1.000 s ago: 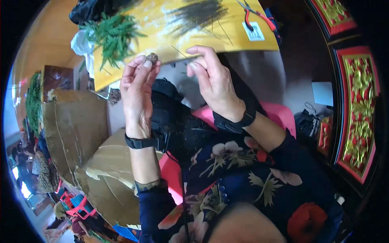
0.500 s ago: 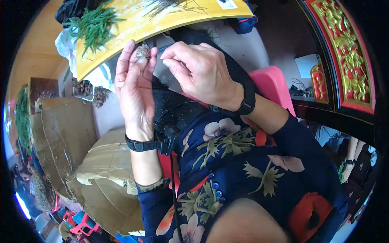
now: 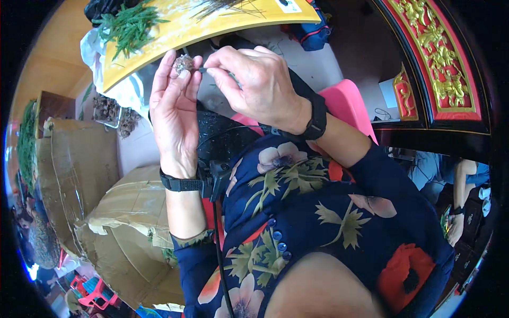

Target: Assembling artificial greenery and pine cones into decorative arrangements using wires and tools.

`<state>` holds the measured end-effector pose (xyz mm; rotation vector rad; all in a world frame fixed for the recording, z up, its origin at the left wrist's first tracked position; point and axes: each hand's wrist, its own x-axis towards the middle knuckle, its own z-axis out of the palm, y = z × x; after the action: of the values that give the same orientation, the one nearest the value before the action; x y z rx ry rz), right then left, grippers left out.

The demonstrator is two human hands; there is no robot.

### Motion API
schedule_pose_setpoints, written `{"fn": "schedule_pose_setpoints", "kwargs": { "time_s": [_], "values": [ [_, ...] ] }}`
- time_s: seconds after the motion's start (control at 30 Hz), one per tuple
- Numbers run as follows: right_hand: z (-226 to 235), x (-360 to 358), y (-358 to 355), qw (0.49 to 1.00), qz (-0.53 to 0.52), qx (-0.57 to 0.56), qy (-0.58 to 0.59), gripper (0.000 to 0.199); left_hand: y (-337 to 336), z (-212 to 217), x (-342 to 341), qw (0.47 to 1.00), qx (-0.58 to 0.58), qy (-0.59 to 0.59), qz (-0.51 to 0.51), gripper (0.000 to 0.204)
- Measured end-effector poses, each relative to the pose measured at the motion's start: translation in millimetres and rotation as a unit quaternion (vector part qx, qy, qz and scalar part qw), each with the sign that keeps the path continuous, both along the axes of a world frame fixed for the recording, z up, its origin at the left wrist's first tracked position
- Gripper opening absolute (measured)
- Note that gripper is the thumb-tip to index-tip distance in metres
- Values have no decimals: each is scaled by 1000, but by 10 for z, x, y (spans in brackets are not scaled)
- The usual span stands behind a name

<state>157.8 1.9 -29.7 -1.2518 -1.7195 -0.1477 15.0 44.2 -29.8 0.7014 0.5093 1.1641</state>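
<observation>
Across the yellow tabletop (image 3: 175, 36) lie greens (image 3: 127, 29), by its left edge, and thin dark strands (image 3: 225, 8) by its far edge. Just off the near edge, the left grip (image 3: 176, 114) pinches a brown cone (image 3: 183, 63). The right grip (image 3: 265, 79) is pressed together on a dark bit (image 3: 202, 70), maybe wire, right beside it. I'd keep the cone still, squeeze softly, and pinch the bit close up so it won't bend. A white label (image 3: 289, 5) sits toward the right end; I can't read it.
</observation>
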Motion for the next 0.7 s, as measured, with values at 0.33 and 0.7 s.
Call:
{"fn": "schedule_pose_setpoints", "kwargs": {
  "time_s": [0.33,0.7],
  "values": [
    [4,21,-10,1000,-14,10,-3,9,-32,-19,8,1000,5,-21,-10,41],
    [18,-25,-12,1000,-14,-1,7,10,-1,-61,3,1000,4,-11,-13,42]
  ]
}}
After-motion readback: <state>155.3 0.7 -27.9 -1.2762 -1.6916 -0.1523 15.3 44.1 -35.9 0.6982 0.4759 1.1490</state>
